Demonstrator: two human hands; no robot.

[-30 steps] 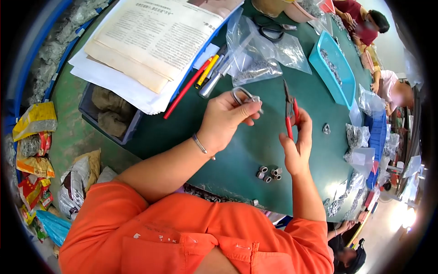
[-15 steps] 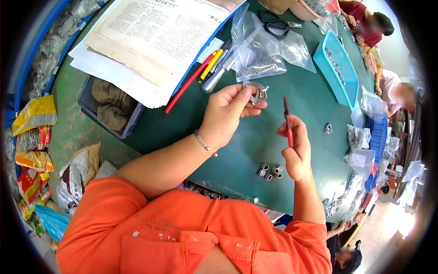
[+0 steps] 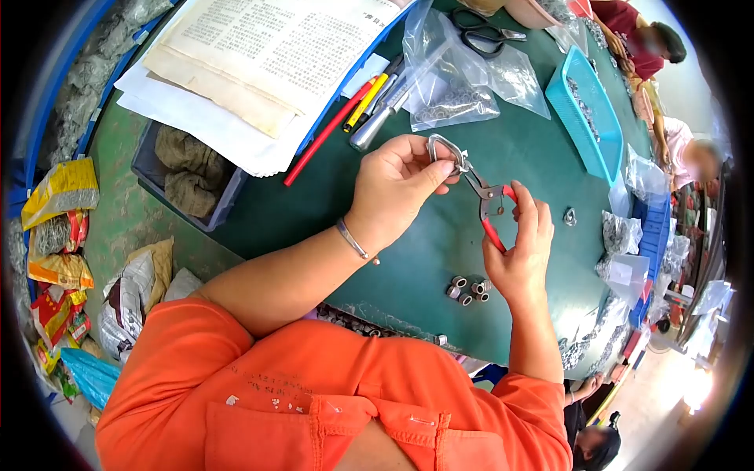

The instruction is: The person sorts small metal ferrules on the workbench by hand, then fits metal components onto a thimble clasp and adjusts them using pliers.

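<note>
Between the thumb and fingers of my left hand [image 3: 397,184] is a silver metal buckle [image 3: 446,149], a looped piece partly hidden by the fingertips. My right hand [image 3: 522,243] grips red-handled pliers [image 3: 488,193], the handles spread apart in the palm. Their slim tips reach the right side of the buckle, right at its small end piece. On the table below my right hand stand several short metal sleeves [image 3: 465,292]. A lone small metal piece [image 3: 570,217] lies to the right of it.
Clear bags of small metal parts [image 3: 454,106], pens [image 3: 369,102], scissors [image 3: 488,33] and printed sheets [image 3: 236,71] lie along the far side. A turquoise basket [image 3: 577,118] stands to the right, a bin with brown cloth [image 3: 184,177] to the left. Other people [image 3: 640,47] sit at the right.
My right hand has swung the pliers up and left, so their tips now meet the buckle. The handles have spread, and my left hand has turned the buckle a little.
</note>
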